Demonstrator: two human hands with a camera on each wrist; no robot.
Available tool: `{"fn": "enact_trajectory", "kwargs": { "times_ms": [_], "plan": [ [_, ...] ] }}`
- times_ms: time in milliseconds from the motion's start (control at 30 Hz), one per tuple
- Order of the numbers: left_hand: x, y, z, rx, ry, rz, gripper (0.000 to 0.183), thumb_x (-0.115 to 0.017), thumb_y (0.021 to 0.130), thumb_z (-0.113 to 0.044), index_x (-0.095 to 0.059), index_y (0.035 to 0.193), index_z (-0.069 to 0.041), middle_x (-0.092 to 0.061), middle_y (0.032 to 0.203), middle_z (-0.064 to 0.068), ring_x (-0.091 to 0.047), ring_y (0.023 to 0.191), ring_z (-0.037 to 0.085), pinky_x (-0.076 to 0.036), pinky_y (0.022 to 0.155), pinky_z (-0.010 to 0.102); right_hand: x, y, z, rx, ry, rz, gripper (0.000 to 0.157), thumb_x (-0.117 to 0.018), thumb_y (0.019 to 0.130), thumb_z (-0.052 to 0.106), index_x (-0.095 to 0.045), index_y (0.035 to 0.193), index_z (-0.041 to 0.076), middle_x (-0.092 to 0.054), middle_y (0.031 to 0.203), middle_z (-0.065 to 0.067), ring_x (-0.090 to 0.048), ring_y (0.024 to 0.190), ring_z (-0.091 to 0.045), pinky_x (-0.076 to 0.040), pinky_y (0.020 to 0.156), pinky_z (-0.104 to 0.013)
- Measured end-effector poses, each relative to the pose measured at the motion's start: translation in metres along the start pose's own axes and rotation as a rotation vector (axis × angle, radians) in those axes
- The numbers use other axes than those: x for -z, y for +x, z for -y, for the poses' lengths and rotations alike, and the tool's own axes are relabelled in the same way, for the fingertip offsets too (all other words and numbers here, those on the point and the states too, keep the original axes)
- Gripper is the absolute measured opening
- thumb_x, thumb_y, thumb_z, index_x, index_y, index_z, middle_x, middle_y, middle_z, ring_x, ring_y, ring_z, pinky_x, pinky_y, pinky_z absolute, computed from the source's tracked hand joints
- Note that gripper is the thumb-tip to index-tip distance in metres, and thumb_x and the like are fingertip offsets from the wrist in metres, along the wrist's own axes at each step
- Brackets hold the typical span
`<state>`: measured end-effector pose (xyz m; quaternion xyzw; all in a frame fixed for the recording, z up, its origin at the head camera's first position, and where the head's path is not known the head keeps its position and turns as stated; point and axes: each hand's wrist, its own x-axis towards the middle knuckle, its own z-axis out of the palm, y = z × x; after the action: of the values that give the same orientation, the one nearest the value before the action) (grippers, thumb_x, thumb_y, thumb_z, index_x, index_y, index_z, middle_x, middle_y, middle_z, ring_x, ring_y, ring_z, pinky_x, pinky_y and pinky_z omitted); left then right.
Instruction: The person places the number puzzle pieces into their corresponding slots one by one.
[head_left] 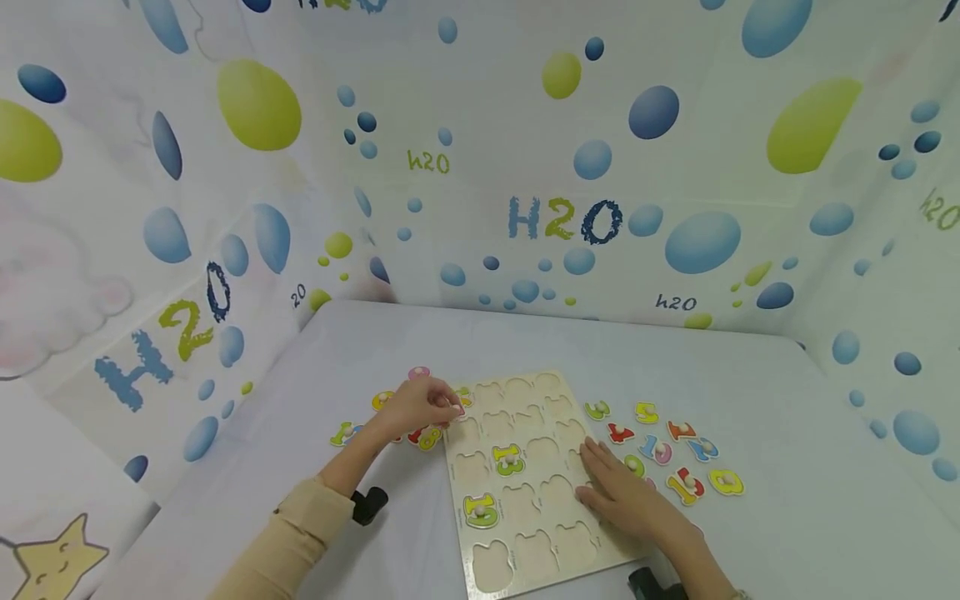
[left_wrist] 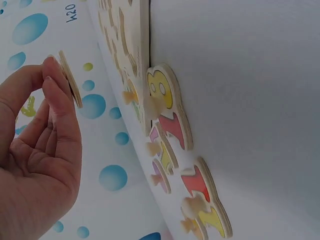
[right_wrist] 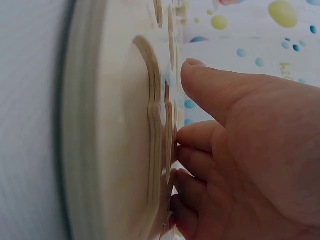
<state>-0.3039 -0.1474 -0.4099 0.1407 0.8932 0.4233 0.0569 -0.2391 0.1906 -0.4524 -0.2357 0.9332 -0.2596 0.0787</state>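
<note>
A wooden number puzzle board (head_left: 570,568) with cut-out recesses lies on the white table in the head view. Over its upper left edge, my left hand (head_left: 426,407) pinches a number puzzle piece between thumb and fingertips. That puzzle piece (left_wrist: 71,81) appears edge-on in the left wrist view, raised off the surface, its number hidden. My right hand (head_left: 621,493) rests with extended fingers on the board's right edge. Seated in the board are a yellow-green 13 piece (head_left: 508,459) and another yellow-green piece (head_left: 481,512) below it.
Loose knobbed number pieces lie right of the board, among them a red-yellow piece (head_left: 686,486) and a yellow 0 piece (head_left: 726,482). Others, including a green-yellow piece (head_left: 346,433), lie to the left. Black objects (head_left: 369,505) show beneath both forearms. Printed cloth walls (head_left: 480,192) surround the table.
</note>
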Motion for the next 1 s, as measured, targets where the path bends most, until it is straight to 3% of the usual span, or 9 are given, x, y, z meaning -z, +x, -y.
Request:
{"fn": "enact_trajectory", "kwargs": {
  "times_ms": [233, 533, 767, 1000],
  "plan": [
    [-0.013, 0.027, -0.013, 0.022, -0.039, 0.048, 0.009, -0.07, 0.085, -0.011, -0.068, 0.088, -0.003, -0.063, 0.068, 0.002, -0.063, 0.066, 0.02, -0.051, 0.064, 0.031, 0.001, -0.001, -0.003, 0.003, -0.006, -0.001, 0.067, -0.053, 0.095, 0.038, -0.032, 0.144, -0.001, -0.024, 0.15, -0.016, -0.017, 0.137, -0.034, -0.02, 0.104, -0.053],
    [-0.058, 0.066, -0.024, 0.011, -0.025, 0.11, 0.005, -0.071, 0.083, -0.007, -0.069, 0.082, -0.003, -0.064, 0.064, 0.002, -0.064, 0.059, 0.015, -0.05, 0.059, 0.026, 0.0, -0.001, -0.001, 0.007, -0.001, 0.003, 0.067, -0.054, 0.094, 0.039, -0.033, 0.143, -0.001, -0.026, 0.15, -0.016, -0.018, 0.137, -0.033, -0.021, 0.104, -0.053],
    [-0.088, 0.081, -0.031, -0.009, 0.04, 0.143, 0.007, -0.073, 0.081, -0.009, -0.068, 0.078, -0.006, -0.062, 0.06, -0.001, -0.059, 0.054, 0.01, -0.046, 0.054, 0.022, -0.003, 0.001, 0.0, -0.04, -0.026, 0.012, 0.067, -0.054, 0.093, 0.041, -0.033, 0.145, 0.005, -0.025, 0.151, -0.009, -0.016, 0.138, -0.028, -0.021, 0.101, -0.06],
    [-0.092, 0.084, -0.039, -0.009, 0.095, 0.138, 0.009, -0.075, 0.08, -0.008, -0.067, 0.074, -0.007, -0.061, 0.058, -0.001, -0.057, 0.052, 0.01, -0.043, 0.052, 0.021, -0.001, 0.0, -0.001, -0.017, -0.026, 0.004, 0.066, -0.054, 0.094, 0.039, -0.033, 0.144, 0.002, -0.025, 0.15, -0.013, -0.017, 0.138, -0.031, -0.021, 0.103, -0.055]
  ]
}}
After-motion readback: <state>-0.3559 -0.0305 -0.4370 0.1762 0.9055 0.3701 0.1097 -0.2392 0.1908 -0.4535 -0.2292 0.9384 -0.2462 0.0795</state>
